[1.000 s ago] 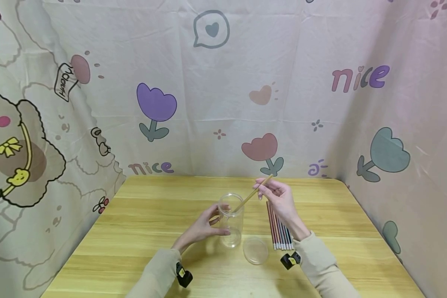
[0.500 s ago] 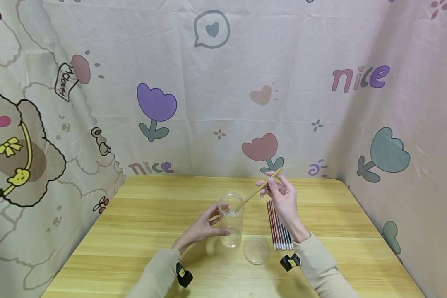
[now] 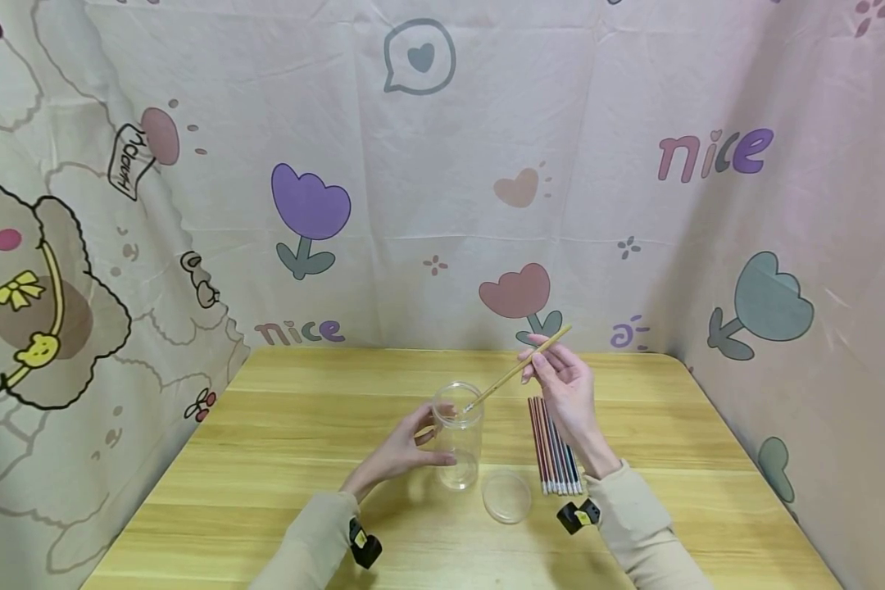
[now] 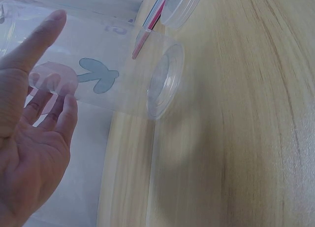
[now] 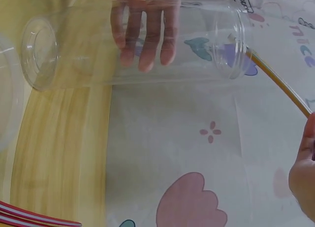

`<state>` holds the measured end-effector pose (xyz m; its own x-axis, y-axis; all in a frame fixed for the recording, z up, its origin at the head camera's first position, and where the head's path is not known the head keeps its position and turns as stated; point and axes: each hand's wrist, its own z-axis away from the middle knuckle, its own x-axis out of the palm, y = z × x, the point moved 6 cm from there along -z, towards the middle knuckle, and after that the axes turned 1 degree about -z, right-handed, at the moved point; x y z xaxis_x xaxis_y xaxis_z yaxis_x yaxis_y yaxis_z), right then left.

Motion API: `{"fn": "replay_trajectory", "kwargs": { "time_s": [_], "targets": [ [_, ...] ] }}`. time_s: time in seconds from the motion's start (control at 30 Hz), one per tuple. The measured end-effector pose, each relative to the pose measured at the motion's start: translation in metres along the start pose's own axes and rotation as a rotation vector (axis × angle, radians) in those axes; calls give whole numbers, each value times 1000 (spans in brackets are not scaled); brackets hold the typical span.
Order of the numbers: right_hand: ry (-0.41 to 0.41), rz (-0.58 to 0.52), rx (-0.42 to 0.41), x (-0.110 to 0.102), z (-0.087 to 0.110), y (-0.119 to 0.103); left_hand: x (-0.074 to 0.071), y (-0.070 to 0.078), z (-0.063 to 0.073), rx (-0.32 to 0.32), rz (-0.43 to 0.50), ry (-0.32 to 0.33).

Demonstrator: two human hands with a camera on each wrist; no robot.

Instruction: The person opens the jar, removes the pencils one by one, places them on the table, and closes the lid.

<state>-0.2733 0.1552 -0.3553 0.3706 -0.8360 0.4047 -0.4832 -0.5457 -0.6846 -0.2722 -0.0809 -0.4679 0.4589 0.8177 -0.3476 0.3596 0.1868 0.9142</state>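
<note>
A tall clear plastic jar (image 3: 468, 442) stands upright on the table, its mouth uncovered. My left hand (image 3: 394, 457) grips it from the left, thumb on the near side and fingers behind, as the left wrist view also shows. With thumb and fingertips my right hand (image 3: 569, 395) pinches a yellow pencil (image 3: 510, 374) near its upper part. The pencil slants down to the left. Its pale eraser end is just inside the jar's mouth, seen through the clear wall in the right wrist view. Nothing else shows inside the jar.
A round clear lid (image 3: 506, 497) lies right of the jar's base. Beyond it, several dark and reddish pencils (image 3: 558, 463) lie in a row, eraser ends toward me, partly under my right hand. A patterned cloth (image 3: 428, 205) hangs behind the wooden table (image 3: 302, 418).
My right hand has moved up and to the right, drawing the yellow pencil partly out, so its eraser end sits higher in the jar's mouth. The left hand and jar have stayed still.
</note>
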Motion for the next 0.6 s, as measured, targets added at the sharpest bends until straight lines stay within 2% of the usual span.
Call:
{"fn": "replay_trajectory", "kwargs": {
  "time_s": [0.6],
  "targets": [
    [135,-122,-32,-19,-2,-13,0,-1,0,5,-8,-5]
  ]
}}
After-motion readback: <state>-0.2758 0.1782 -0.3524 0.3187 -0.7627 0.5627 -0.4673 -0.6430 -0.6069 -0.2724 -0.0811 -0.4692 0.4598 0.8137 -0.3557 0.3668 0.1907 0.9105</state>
